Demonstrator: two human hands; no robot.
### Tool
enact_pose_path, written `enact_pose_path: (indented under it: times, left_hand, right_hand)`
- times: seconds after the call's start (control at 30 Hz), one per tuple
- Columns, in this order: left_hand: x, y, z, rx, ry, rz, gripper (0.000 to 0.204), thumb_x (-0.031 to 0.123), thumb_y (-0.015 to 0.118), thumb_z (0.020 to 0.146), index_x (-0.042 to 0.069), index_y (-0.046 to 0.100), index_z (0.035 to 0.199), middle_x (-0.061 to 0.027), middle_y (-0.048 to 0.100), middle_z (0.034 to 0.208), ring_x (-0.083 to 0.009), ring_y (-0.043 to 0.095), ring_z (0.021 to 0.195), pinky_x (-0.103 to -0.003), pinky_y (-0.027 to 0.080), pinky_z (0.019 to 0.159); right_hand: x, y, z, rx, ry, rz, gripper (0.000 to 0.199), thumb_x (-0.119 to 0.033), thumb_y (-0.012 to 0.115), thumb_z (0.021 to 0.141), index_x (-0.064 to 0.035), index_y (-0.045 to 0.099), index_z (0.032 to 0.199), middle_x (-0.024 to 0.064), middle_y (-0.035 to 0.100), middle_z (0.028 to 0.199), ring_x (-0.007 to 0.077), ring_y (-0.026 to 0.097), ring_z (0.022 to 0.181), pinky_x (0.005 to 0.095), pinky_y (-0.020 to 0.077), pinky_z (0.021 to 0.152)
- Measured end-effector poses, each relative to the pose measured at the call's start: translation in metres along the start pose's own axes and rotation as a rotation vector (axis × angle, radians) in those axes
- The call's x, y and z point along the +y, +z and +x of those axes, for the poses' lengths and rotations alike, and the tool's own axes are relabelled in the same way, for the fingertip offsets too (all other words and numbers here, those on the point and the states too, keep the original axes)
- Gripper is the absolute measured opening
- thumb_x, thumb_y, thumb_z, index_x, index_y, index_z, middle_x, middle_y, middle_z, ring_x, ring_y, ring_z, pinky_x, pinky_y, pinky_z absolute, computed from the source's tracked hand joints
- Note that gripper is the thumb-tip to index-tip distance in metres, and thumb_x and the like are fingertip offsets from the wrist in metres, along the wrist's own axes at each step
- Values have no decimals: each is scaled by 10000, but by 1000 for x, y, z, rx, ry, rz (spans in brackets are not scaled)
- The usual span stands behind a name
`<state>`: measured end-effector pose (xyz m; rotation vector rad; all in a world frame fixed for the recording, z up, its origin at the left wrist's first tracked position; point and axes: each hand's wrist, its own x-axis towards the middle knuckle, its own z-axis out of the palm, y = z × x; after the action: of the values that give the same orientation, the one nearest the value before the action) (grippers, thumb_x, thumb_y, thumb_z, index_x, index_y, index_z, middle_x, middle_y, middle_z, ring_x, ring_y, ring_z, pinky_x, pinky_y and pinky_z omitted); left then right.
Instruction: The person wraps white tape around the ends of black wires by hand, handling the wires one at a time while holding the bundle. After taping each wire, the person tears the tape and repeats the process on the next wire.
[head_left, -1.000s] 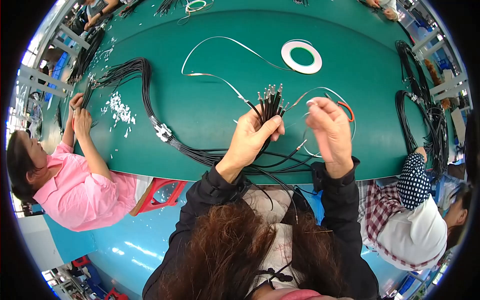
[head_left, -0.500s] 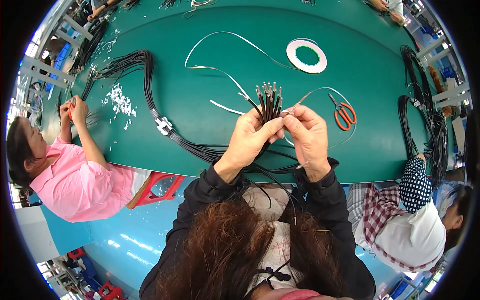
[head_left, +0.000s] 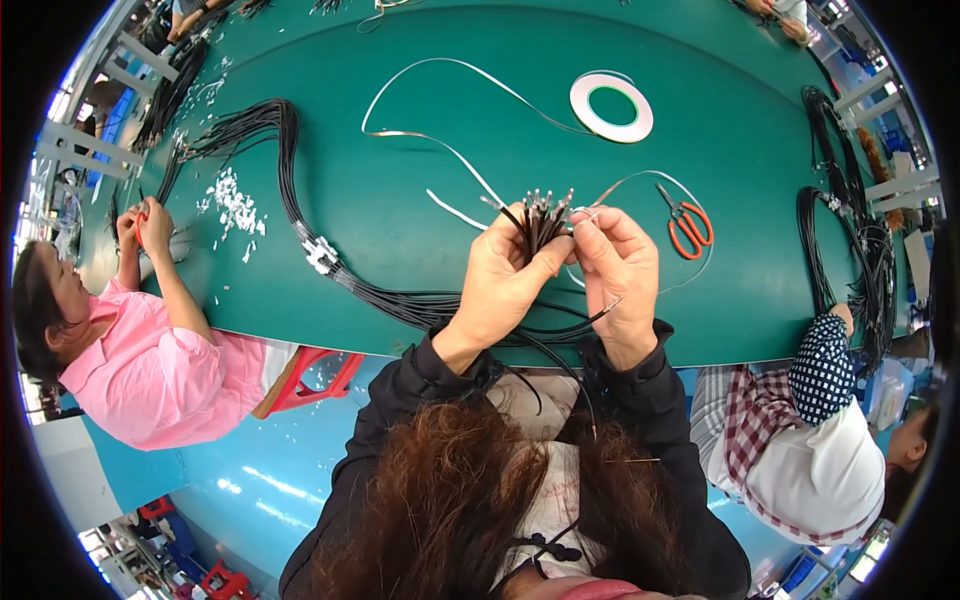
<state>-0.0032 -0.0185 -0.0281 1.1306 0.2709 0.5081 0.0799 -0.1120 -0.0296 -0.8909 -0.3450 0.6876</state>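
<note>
A bundle of thin black cables (head_left: 540,235) with bare silvery ends pointing up is gripped in my left hand (head_left: 497,280), fingers wrapped round it just under the ends. Close beside those ends, my right hand (head_left: 615,270) pinches a narrow pale strip (head_left: 640,176) between thumb and forefinger; the strip loops off to the right. One loose cable end sticks out by the right palm. From a white flat roll of tape (head_left: 612,105) another narrow strip curves left and back toward my left hand. The cables trail down over the table edge and leftward.
Orange-handled cutters (head_left: 688,225) lie right of my hands. A long black cable bundle with a white band (head_left: 320,254) runs left, near a heap of white scraps (head_left: 235,210). More cable bundles (head_left: 825,240) lie at right. Co-workers sit on both sides of the green table (head_left: 460,180).
The cable ends have tipped slightly lower and lean to the right. My right fingertips have risen a little beside them, and a loose cable end now points up past the right palm.
</note>
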Motion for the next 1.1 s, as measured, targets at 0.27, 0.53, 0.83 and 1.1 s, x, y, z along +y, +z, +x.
enact_pose_path:
  times: [0.27, 0.53, 0.83, 1.1]
  left_hand:
    - [-11, -3, -3, 128, 131, 152, 95, 18, 621, 830, 16, 553, 896, 10, 582, 784, -27, 472, 669, -187, 393, 588]
    - [-18, 3, -6, 182, 295, 359, 88, 11, 631, 819, 13, 552, 858, 25, 566, 723, -29, 456, 621, -190, 380, 545]
    - [-14, 5, 1, 156, 162, 170, 58, 16, 603, 841, 5, 557, 874, 8, 598, 747, -36, 490, 636, -190, 398, 554]
    - [-2, 0, 1, 23, -30, 332, 102, 37, 591, 848, -17, 596, 934, 1, 609, 726, -29, 501, 638, -189, 405, 552]
  right_hand:
    - [-1, -16, 3, 20, 47, 52, 115, -49, 601, 852, 13, 605, 949, 33, 617, 880, 57, 484, 673, 194, 400, 630]
    - [-1, 3, -1, 100, 58, 24, 146, -72, 602, 855, 28, 604, 962, 12, 579, 782, 56, 431, 635, 198, 375, 607]
    - [-2, -14, 3, 46, 24, 63, 102, -41, 601, 847, 11, 615, 934, 32, 607, 827, 69, 476, 666, 212, 412, 632]
    - [-4, -5, 1, -30, -25, -21, 98, -38, 596, 850, 20, 613, 927, 38, 601, 870, 97, 551, 768, 227, 441, 655]
